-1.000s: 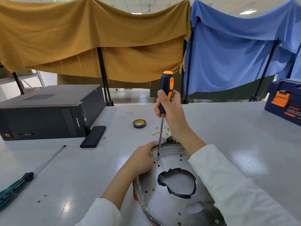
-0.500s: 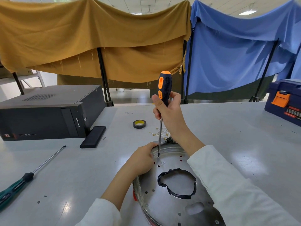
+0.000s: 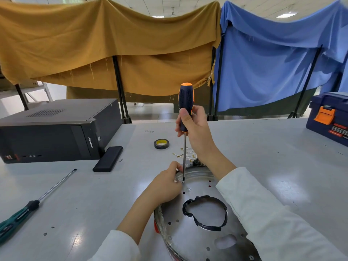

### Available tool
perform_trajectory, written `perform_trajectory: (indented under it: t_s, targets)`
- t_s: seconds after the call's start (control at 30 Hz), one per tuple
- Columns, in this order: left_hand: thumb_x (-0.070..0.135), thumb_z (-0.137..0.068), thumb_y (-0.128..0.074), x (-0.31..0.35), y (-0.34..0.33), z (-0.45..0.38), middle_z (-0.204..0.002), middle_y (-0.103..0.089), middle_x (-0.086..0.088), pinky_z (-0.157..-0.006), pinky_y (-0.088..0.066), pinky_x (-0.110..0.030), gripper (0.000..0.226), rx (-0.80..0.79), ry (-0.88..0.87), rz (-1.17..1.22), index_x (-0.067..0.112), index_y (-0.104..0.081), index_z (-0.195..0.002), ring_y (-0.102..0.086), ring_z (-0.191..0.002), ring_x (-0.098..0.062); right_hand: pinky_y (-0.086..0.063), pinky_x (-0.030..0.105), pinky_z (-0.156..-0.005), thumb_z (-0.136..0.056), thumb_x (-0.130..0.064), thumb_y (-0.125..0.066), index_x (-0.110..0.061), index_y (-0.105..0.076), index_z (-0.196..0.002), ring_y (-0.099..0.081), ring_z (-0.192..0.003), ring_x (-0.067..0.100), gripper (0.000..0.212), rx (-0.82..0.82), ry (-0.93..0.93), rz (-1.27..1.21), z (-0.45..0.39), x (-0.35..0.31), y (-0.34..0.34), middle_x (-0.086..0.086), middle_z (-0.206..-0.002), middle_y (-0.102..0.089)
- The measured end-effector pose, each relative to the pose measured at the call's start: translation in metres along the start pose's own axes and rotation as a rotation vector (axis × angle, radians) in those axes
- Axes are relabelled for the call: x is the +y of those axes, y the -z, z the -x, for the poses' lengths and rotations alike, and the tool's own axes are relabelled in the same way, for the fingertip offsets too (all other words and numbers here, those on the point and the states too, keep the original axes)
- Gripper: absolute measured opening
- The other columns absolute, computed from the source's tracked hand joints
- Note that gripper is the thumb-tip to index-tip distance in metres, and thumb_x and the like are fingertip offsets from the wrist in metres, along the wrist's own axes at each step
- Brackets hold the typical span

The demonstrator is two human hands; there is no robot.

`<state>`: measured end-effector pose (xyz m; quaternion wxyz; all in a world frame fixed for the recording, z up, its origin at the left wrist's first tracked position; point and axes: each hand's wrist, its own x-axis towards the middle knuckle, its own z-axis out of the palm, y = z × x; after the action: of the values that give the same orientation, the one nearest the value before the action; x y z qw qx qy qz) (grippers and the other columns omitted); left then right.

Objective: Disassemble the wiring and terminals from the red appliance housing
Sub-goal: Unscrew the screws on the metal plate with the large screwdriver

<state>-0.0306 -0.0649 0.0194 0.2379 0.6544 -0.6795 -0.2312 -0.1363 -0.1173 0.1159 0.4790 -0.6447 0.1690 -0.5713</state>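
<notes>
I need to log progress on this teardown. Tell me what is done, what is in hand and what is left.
Done: loose wire pieces with terminals already lie on the table behind the housing.
In hand: the right hand holds the orange-and-black screwdriver upright, tip at the metal plate; the left hand steadies the rim.
Left: the plate is still on the red housing; wiring beneath is hidden.

the plate [image 3: 199,240] on the housing is bare metal, smooth and shiny, with black tape edging its big hole. a sliver of glossy red plastic [image 3: 156,226] shows at its left rim. the screwdriver [image 3: 185,110] has a matt black and orange grip, stippled on the black part, and a polished steel shaft. the desk [image 3: 263,151] is smooth grey with a soft sheen. the computer [image 3: 56,129] is matt black. both drapes are cloth, ochre [image 3: 113,44] and blue [image 3: 273,59], with frayed hems.
</notes>
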Motion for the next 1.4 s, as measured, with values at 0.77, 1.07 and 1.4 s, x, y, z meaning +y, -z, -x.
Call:
perform_trajectory:
  t_s: [0.77,1.07,1.4]
  targets:
    - [0.015,-0.088,-0.044,0.0,-0.005,-0.001,-0.098,-0.062,-0.001,-0.064,-0.04,-0.023,0.023,0.081,-0.077,-0.127,0.029,-0.046,-0.106,-0.052,-0.08,-0.017,-0.042,0.026,-0.055,-0.104,-0.024,-0.029,-0.018,-0.047,-0.111,-0.048,-0.065,0.012,0.021,-0.005,-0.069,-0.106,-0.002,-0.003,-0.001,0.004,-0.081,-0.053]
    - [0.018,-0.089,-0.046,0.0,-0.005,-0.003,-0.104,-0.063,-0.002,-0.069,-0.036,-0.023,0.017,0.09,-0.082,-0.167,0.02,-0.055,-0.103,-0.05,-0.085,-0.016,-0.043,0.024,-0.054,-0.099,-0.015,-0.048,-0.013,-0.041,-0.111,-0.05,-0.063,0.013,0.015,-0.015,-0.043,-0.003,-0.001,-0.001,0.003,0.006,-0.078,-0.051]
    - [0.025,-0.093,-0.053,-0.002,-0.006,-0.006,-0.111,-0.063,-0.001,-0.079,-0.041,-0.025,0.015,0.118,-0.071,-0.193,0.019,-0.057,-0.105,-0.055,-0.101,-0.02,-0.034,0.023,-0.051,-0.103,-0.017,-0.033,-0.016,-0.046,-0.109,-0.043,-0.064,0.01,0.014,0.025,-0.043,-0.124,0.002,-0.001,0.008,0.002,-0.075,-0.047]
